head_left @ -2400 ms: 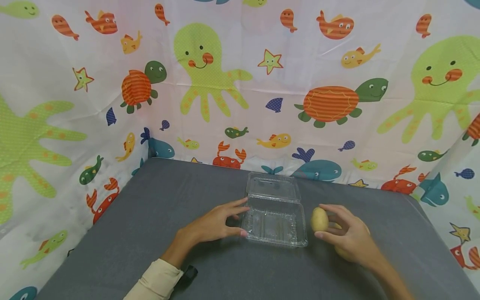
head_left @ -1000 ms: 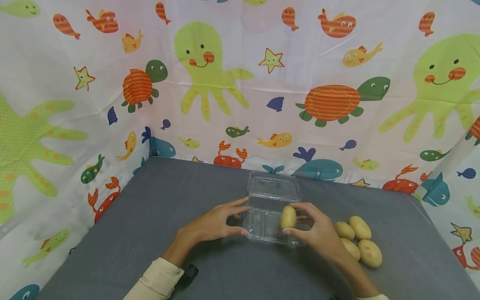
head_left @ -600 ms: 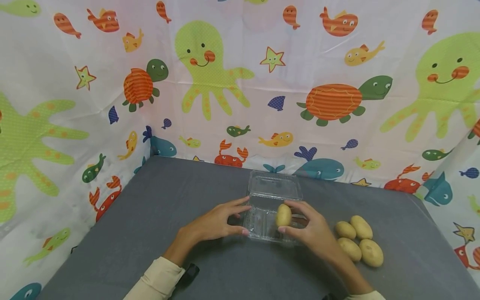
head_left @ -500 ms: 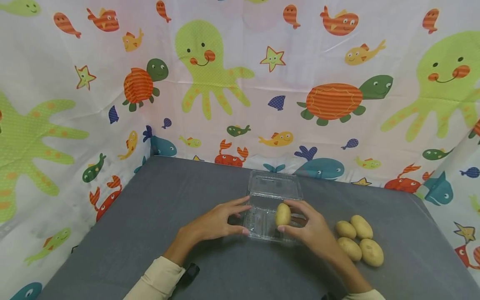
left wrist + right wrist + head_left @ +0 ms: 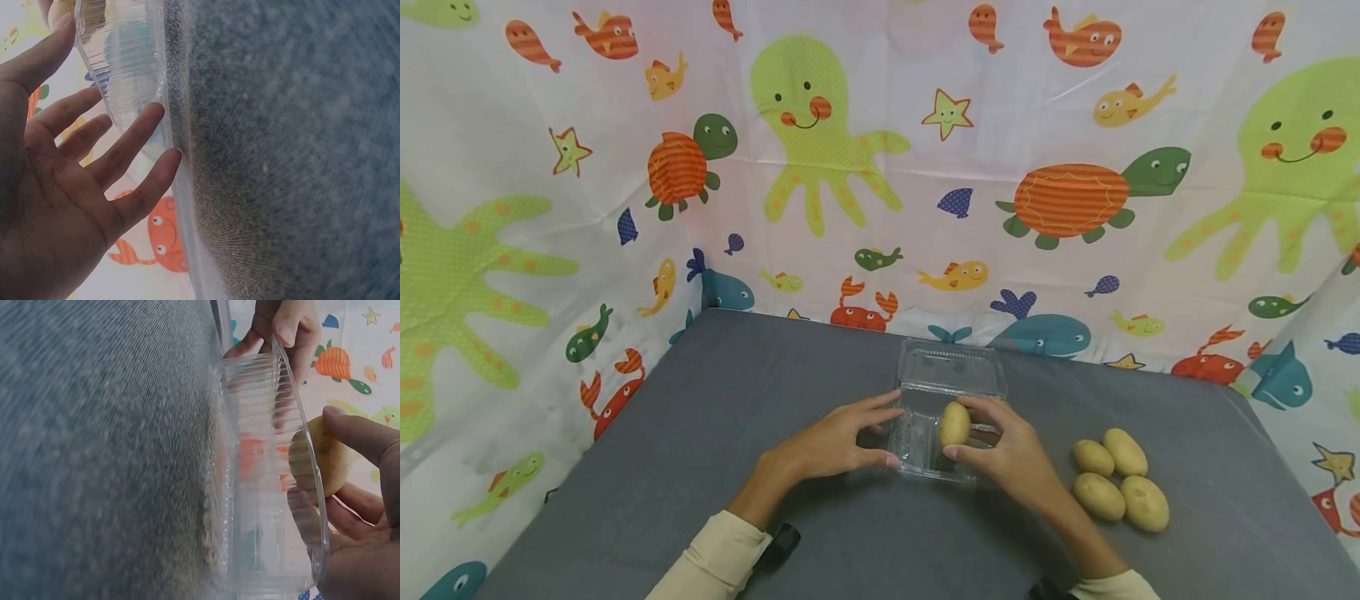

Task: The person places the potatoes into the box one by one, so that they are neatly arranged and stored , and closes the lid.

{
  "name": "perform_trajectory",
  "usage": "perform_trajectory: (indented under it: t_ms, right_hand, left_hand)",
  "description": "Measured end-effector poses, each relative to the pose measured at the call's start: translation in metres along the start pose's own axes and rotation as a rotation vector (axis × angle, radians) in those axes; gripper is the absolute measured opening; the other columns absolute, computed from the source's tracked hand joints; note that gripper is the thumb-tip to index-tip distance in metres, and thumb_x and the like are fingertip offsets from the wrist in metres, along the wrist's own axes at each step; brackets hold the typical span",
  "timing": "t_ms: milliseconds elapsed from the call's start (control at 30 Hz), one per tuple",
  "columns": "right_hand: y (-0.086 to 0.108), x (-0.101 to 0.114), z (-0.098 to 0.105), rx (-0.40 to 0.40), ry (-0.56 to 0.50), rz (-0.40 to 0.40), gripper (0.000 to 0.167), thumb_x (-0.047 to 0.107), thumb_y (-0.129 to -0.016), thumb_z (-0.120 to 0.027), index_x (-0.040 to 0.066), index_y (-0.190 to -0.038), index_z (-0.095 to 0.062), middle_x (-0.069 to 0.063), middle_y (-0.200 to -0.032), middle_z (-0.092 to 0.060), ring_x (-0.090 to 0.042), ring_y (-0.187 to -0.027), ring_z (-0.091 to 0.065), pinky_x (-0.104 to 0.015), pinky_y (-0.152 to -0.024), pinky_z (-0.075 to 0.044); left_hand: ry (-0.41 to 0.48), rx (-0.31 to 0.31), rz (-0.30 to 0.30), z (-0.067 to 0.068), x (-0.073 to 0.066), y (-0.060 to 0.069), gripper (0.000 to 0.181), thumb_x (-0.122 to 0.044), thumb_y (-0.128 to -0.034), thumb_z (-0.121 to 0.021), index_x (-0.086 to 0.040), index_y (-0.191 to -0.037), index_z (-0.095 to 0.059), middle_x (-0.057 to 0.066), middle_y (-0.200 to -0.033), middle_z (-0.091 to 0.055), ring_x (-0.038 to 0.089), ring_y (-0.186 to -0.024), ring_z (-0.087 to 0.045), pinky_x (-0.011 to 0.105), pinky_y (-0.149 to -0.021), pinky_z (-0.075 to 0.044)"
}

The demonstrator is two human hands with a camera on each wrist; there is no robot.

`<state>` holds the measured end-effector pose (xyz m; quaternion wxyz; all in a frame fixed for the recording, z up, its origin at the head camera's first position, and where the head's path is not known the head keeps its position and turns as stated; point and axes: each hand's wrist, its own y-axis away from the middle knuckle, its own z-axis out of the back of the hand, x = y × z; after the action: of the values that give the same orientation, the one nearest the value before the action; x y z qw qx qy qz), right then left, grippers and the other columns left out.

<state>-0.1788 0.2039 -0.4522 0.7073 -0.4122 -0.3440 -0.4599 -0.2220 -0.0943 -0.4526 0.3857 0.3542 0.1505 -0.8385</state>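
Between thumb and fingers my right hand (image 5: 1011, 454) pinches a yellow potato (image 5: 955, 425) over the clear plastic clamshell box (image 5: 917, 442). Seen from the right wrist, the potato (image 5: 331, 456) is partly behind the box's near rim (image 5: 312, 469), lowered partway into it. The box lies with its lid (image 5: 951, 367) folded back toward the wall. At the box's left side my left hand (image 5: 838, 442) has its fingers spread, thumb and fingertips at the wall; in the left wrist view the hand (image 5: 87, 162) is relaxed and holds nothing.
Several potatoes (image 5: 1120, 479) lie in a cluster on the grey tabletop (image 5: 850, 542), to the right of my right forearm. A fabric backdrop (image 5: 925, 167) printed with sea animals stands behind and at both sides of the table.
My right hand has carried the potato left from beside the other potatoes to over the box, then a little farther left and slightly up in view. My left hand stays at the box's side.
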Motion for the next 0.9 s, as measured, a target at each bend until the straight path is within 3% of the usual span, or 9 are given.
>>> perform_trajectory:
  t_ms: [367, 700, 900]
  right_hand:
    - [-0.009, 0.007, -0.011, -0.002, 0.056, -0.055, 0.074, 0.021, -0.081, -0.095, 0.004, -0.145, -0.061, -0.015, -0.142, -0.062, -0.035, -0.123, -0.067, -0.037, -0.099, -0.058]
    - [-0.013, 0.002, -0.019, 0.015, 0.055, -0.025, 0.076, 0.017, -0.080, -0.095, 0.001, -0.145, -0.060, -0.014, -0.141, -0.062, -0.035, -0.123, -0.068, -0.035, -0.099, -0.059]
    - [-0.017, 0.004, -0.022, 0.019, 0.057, -0.074, 0.075, 0.017, -0.080, -0.095, 0.005, -0.146, -0.061, -0.013, -0.140, -0.063, -0.034, -0.124, -0.068, -0.036, -0.098, -0.059]
  left_hand:
    - [-0.003, 0.000, -0.016, 0.000, -0.001, -0.001, 0.079, -0.051, -0.0953, -0.077, -0.019, -0.162, -0.048, -0.005, -0.175, -0.028, 0.020, -0.133, -0.063, 0.057, -0.115, -0.045]
    - [0.001, 0.009, -0.013, 0.000, -0.003, -0.001, 0.077, -0.047, -0.0959, -0.078, -0.019, -0.161, -0.048, -0.004, -0.176, -0.028, 0.020, -0.133, -0.063, 0.055, -0.114, -0.046]
    - [0.010, 0.011, -0.013, 0.000, -0.002, -0.001, 0.077, -0.046, -0.0961, -0.078, -0.018, -0.161, -0.048, -0.003, -0.176, -0.028, 0.021, -0.133, -0.063, 0.056, -0.113, -0.047]
